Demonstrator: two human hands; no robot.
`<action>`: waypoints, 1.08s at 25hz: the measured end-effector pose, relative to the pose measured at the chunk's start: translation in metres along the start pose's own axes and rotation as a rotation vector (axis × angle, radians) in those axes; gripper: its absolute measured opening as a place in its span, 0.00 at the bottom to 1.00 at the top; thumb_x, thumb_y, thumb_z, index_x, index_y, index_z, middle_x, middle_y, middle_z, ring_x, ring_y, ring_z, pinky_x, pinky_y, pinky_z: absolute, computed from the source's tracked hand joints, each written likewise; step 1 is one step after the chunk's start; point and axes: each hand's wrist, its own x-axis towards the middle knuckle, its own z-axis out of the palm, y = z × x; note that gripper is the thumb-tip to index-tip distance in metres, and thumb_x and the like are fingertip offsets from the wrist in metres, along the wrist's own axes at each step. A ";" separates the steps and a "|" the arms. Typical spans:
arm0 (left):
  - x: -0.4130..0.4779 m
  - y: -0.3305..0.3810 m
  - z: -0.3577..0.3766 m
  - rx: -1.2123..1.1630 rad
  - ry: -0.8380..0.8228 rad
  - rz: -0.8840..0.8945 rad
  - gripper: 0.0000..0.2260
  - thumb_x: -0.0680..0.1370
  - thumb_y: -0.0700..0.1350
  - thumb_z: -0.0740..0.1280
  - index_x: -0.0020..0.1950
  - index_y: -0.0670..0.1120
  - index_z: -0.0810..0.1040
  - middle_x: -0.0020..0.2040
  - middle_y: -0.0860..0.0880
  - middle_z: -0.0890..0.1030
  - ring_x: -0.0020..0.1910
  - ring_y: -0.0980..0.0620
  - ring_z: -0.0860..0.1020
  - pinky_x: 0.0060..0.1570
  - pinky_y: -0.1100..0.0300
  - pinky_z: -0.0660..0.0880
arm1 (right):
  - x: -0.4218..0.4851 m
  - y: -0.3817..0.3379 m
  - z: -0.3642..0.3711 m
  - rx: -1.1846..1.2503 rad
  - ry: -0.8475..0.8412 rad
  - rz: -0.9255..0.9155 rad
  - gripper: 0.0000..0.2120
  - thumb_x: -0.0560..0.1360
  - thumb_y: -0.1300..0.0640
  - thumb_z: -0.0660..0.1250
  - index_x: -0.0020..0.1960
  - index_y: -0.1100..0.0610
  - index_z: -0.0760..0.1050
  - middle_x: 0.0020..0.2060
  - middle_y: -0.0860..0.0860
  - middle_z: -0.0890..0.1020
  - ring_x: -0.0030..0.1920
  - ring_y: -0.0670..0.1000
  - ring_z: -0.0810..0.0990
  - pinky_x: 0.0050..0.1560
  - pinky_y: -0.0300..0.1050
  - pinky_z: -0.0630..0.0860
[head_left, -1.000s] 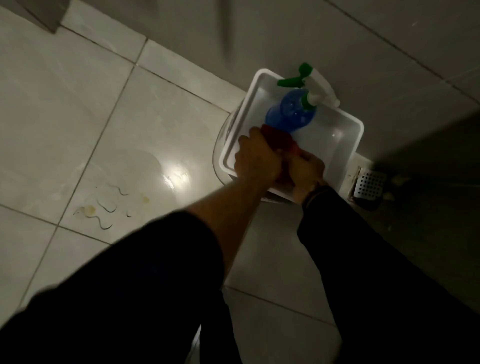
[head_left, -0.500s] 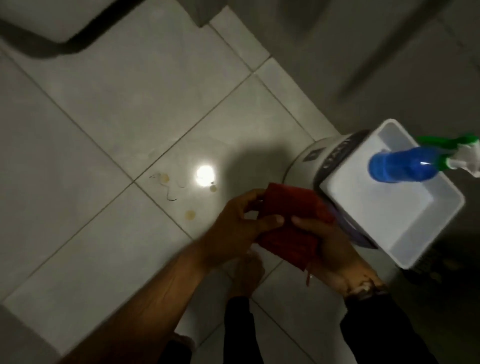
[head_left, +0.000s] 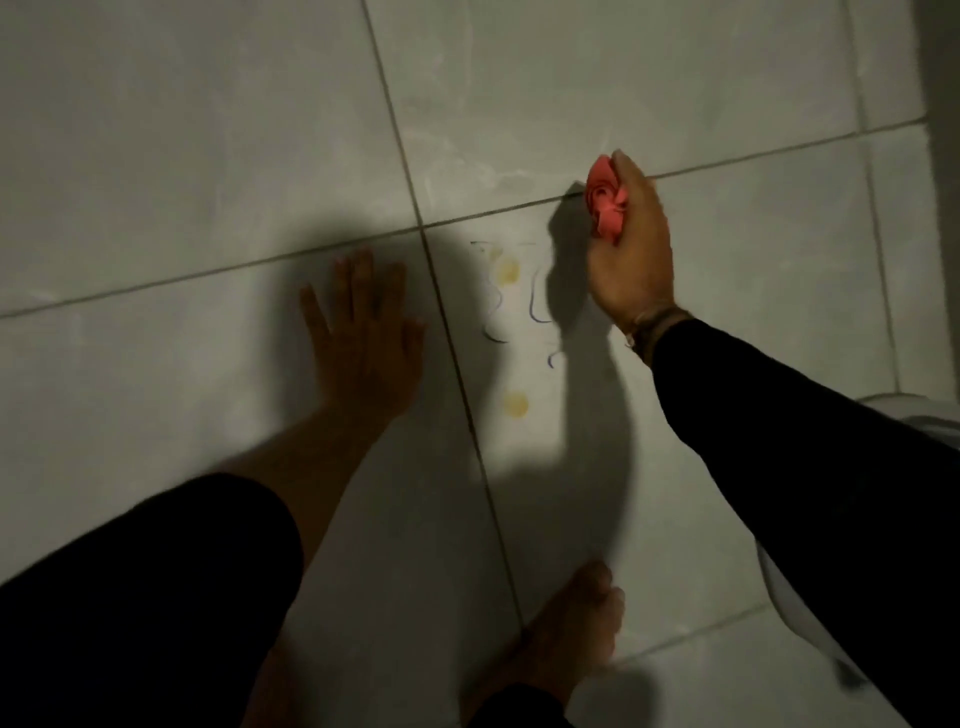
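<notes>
My right hand (head_left: 631, 254) grips a crumpled red cloth (head_left: 605, 200) and holds it down at the tiled floor (head_left: 156, 156), just right of the marks. Yellow stains (head_left: 514, 404) and dark scribbled lines (head_left: 537, 306) lie on a floor tile between my two hands. My left hand (head_left: 363, 332) rests flat on the floor with its fingers spread, to the left of the stains and across a grout line from them.
A bare foot (head_left: 571, 623) stands on the tiles at the bottom centre. The curved rim of a white object (head_left: 930, 410) shows at the right edge. Dark sleeves cover both forearms partly. Shadows of the arms fall across the floor.
The view swung away from the white bin with the spray bottle to the stained tile. My left hand let go of the cloth and went flat on the floor; my right hand carried the cloth down.
</notes>
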 end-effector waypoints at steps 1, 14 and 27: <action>0.004 -0.010 0.014 0.011 0.018 0.029 0.30 0.84 0.58 0.53 0.86 0.52 0.55 0.87 0.41 0.54 0.86 0.37 0.53 0.80 0.29 0.47 | 0.010 0.009 0.021 -0.195 -0.034 -0.112 0.36 0.74 0.57 0.57 0.83 0.57 0.61 0.82 0.60 0.66 0.83 0.64 0.61 0.82 0.58 0.61; 0.007 -0.027 0.035 0.013 0.107 0.087 0.31 0.84 0.56 0.54 0.86 0.53 0.53 0.88 0.42 0.50 0.87 0.38 0.49 0.80 0.29 0.45 | -0.132 0.047 0.105 -0.784 -0.276 -0.501 0.31 0.85 0.42 0.55 0.84 0.55 0.58 0.84 0.59 0.60 0.85 0.63 0.54 0.81 0.66 0.56; 0.007 -0.026 0.035 -0.010 0.093 0.107 0.31 0.84 0.56 0.51 0.87 0.53 0.49 0.88 0.42 0.46 0.87 0.37 0.47 0.79 0.28 0.43 | -0.189 0.098 0.092 -0.658 -0.128 -0.256 0.38 0.81 0.46 0.63 0.85 0.52 0.52 0.85 0.54 0.54 0.84 0.63 0.52 0.78 0.74 0.62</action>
